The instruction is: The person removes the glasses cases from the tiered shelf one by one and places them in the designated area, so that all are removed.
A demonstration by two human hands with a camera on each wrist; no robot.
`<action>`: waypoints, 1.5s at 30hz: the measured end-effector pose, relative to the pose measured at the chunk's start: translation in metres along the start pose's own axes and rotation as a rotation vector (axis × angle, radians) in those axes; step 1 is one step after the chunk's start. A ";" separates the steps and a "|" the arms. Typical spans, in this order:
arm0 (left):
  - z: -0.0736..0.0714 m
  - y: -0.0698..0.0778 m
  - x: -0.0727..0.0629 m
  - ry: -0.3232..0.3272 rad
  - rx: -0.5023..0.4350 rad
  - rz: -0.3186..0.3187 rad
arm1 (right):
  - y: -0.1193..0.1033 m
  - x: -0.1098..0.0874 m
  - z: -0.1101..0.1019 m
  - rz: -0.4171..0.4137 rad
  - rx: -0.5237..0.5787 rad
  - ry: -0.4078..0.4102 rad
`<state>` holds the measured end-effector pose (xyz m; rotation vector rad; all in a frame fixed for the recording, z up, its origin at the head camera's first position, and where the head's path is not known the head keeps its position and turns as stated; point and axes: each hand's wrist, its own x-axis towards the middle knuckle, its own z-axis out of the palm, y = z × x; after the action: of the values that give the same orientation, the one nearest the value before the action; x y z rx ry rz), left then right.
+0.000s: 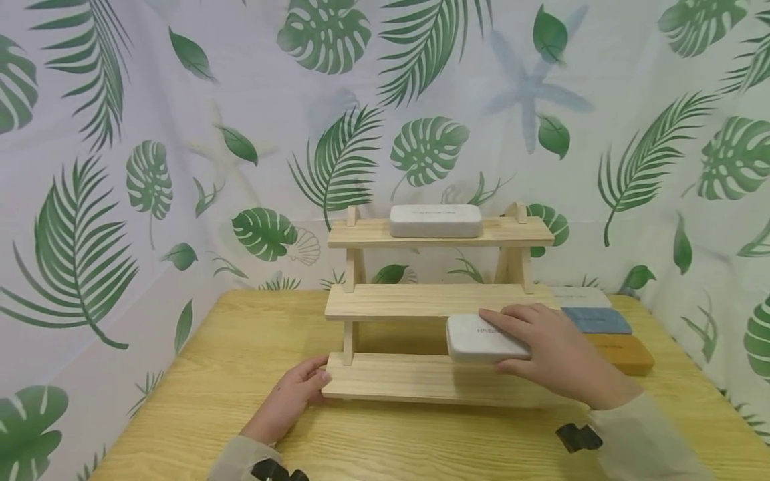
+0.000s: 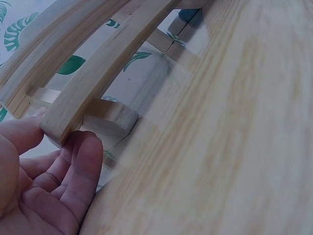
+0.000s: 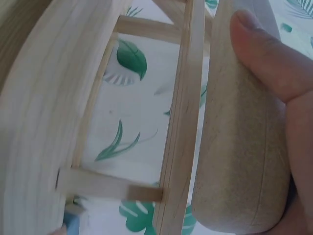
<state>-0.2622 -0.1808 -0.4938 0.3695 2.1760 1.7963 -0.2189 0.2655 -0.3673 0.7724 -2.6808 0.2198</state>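
Observation:
A light wooden three-step display stand (image 1: pixel 397 377) stands on the table. My left hand (image 1: pixel 293 392) grips the left end of its bottom shelf, thumb on one face and fingers curled against the other, as the left wrist view shows. My right hand (image 1: pixel 550 347) holds a white glasses case (image 1: pixel 481 339) with rounded corners and small print on the lid. That case is over the bottom shelf, in front of the middle one, slightly tilted. In the right wrist view the thumb lies along the case (image 3: pixel 239 142). Another white glasses case (image 1: pixel 436 222) rests on the top shelf.
Right of the stand, partly behind my right arm, lie a white case (image 1: pixel 583 297), a blue case (image 1: pixel 601 321) and an orange case (image 1: pixel 628 354) on the wooden table (image 1: pixel 240 347). A leaf-patterned cloth (image 1: pixel 240 100) hangs behind and beside the table.

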 end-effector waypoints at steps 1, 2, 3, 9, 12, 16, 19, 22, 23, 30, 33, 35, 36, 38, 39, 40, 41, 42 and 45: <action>0.000 0.000 0.000 0.001 0.002 0.000 | 0.002 -0.003 0.000 0.000 0.000 0.003; 0.000 0.000 0.000 0.001 0.002 -0.001 | 0.004 -0.005 0.000 0.002 -0.002 0.005; 0.000 0.000 0.000 0.000 0.000 -0.001 | 0.007 -0.008 -0.001 0.001 -0.006 0.006; 0.000 0.001 0.000 -0.009 -0.012 -0.003 | 0.018 -0.021 -0.006 0.007 -0.013 -0.009; 0.000 0.002 -0.001 -0.006 0.003 -0.006 | 0.023 -0.028 -0.008 -0.003 -0.018 0.000; 0.001 0.001 -0.001 -0.014 -0.021 0.000 | 0.034 -0.038 -0.009 -0.007 -0.041 0.008; 0.001 0.000 0.001 -0.020 -0.046 0.002 | 0.041 -0.046 -0.009 0.008 -0.055 0.006; 0.000 0.000 0.001 -0.020 -0.049 -0.001 | 0.048 -0.054 -0.009 0.010 -0.054 0.012; 0.000 -0.001 0.002 -0.021 -0.048 -0.002 | 0.050 -0.057 -0.009 0.004 -0.054 0.021; -0.001 -0.001 0.003 -0.020 -0.050 0.002 | 0.071 -0.075 -0.006 -0.011 -0.068 0.042; -0.001 -0.001 0.003 -0.016 -0.043 0.001 | 0.080 -0.083 -0.005 0.011 -0.090 0.040; -0.001 -0.001 0.003 -0.011 -0.032 0.003 | 0.086 -0.088 -0.004 0.017 -0.109 0.038; -0.001 -0.001 0.003 -0.009 -0.028 0.004 | 0.089 -0.091 -0.004 0.030 -0.115 0.029; -0.001 -0.001 0.003 -0.007 -0.020 0.006 | 0.094 -0.096 -0.004 0.053 -0.123 0.017; -0.001 -0.001 0.003 -0.008 -0.019 0.006 | 0.097 -0.099 -0.005 0.067 -0.120 0.008; -0.001 0.000 0.003 -0.008 -0.018 0.008 | 0.100 -0.102 -0.005 0.087 -0.115 -0.002; -0.001 0.000 0.003 -0.009 -0.022 0.009 | 0.102 -0.105 -0.005 0.108 -0.108 -0.013; -0.001 0.000 0.003 -0.010 -0.022 0.009 | 0.105 -0.109 -0.005 0.130 -0.105 -0.020; -0.001 0.000 0.002 -0.013 -0.029 0.010 | 0.114 -0.118 -0.005 0.190 -0.095 -0.048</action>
<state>-0.2645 -0.1807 -0.4936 0.3850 2.1407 1.8240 -0.1857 0.4198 -0.4114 0.5013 -2.7877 0.1204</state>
